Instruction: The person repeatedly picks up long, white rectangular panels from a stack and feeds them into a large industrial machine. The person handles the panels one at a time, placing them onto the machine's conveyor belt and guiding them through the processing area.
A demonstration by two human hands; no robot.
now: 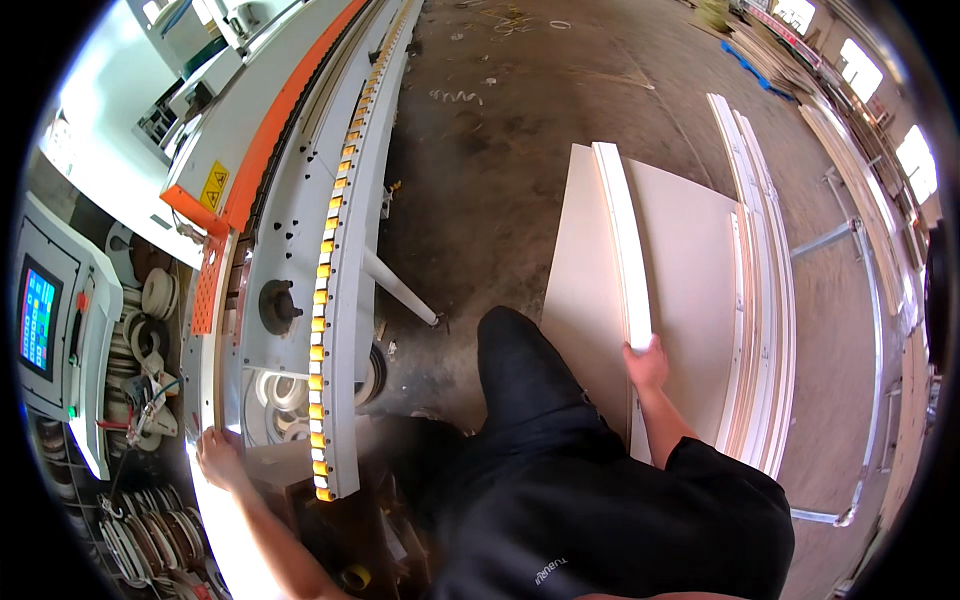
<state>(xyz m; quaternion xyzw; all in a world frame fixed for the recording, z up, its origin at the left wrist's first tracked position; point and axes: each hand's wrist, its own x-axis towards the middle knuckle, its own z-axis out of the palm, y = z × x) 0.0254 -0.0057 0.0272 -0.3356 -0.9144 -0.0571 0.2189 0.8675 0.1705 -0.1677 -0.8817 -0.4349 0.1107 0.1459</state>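
Observation:
At the left, my left hand is closed on the edge of a long pale board, which lies along the infeed side of an edge-banding machine with an orange guard. My right hand grips a long narrow white board, thumb on one side and fingers on the other. This narrow board lies lengthwise over wide pale panels to my right. Its near end runs past my hand and is partly hidden by my arm.
A roller rail with yellow rollers runs along the machine. A control screen and edge-band rolls stand at far left. More narrow boards are stacked at right, beside a metal frame. A slanted leg reaches the floor.

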